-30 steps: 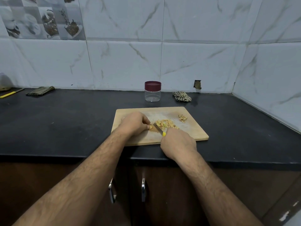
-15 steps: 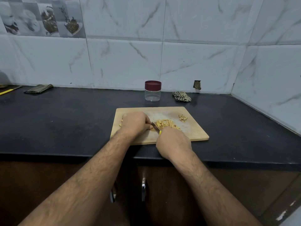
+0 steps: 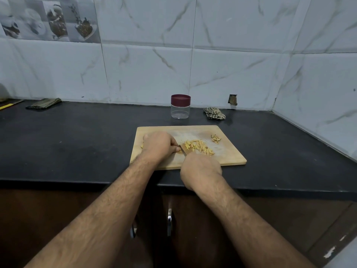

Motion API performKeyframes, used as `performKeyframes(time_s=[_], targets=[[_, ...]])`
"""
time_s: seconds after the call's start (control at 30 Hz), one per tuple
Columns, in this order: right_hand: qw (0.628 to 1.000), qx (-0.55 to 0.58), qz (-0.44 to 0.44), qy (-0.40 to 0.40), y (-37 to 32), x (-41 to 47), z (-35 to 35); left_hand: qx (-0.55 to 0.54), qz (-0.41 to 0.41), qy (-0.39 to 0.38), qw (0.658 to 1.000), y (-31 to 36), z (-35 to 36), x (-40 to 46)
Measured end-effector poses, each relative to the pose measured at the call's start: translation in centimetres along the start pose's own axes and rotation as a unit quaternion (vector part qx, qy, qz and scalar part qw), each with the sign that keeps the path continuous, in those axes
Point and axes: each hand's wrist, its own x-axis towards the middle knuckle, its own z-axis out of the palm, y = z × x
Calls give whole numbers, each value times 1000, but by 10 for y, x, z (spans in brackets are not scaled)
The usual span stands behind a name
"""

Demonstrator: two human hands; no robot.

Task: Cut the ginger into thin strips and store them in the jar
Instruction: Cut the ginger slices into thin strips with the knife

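The left hand (image 3: 159, 146) pins a ginger piece, mostly hidden, on the cutting board (image 3: 229, 159), fingers curled over it. The right hand (image 3: 201, 169) has its grip closed on the knife (image 3: 182, 149), blade just beside those fingertips, so a slip could nick them. Cut strips (image 3: 199, 147) lie near the blade; the jar (image 3: 180, 106) stands lidded behind the board on the surface
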Motion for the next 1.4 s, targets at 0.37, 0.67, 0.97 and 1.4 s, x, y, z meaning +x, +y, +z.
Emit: performKeyframes(time_s=[0.37, 0.67, 0.97, 1.4], targets=[[999, 38, 1, 15, 16, -11, 2, -13, 8, 34, 999, -1, 6, -13], [999, 38, -5, 22, 8, 1, 5, -3, 8, 44, 999, 0, 5, -15], [1000, 20, -12, 17, 3, 6, 3, -14, 4, 34, 999, -2, 8, -12], [999, 37, -3, 25, 16, -9, -2, -65, -9, 53, 996, -4, 8, -16]])
